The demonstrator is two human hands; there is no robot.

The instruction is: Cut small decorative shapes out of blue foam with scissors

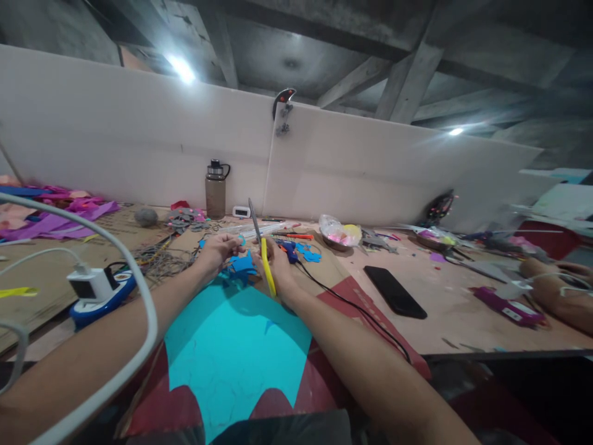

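One scissors [265, 262], one bottle [215, 188], one black phone [395, 292], one turquoise sheet [231, 352], one power strip [99, 292].

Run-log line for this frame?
left hand: grips blue cutout | right hand: holds yellow scissors, blades up | beneath: cyan sheet

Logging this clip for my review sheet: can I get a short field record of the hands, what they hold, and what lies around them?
Left hand: grips the edge of a small blue cut piece
Right hand: holds yellow-handled scissors, blades pointing up and away
Under the hands: large turquoise sheet
Right of hands: black phone flat on the table
Left: power strip with a white charger
Back wall: water bottle, upright
Far right: another person's arm
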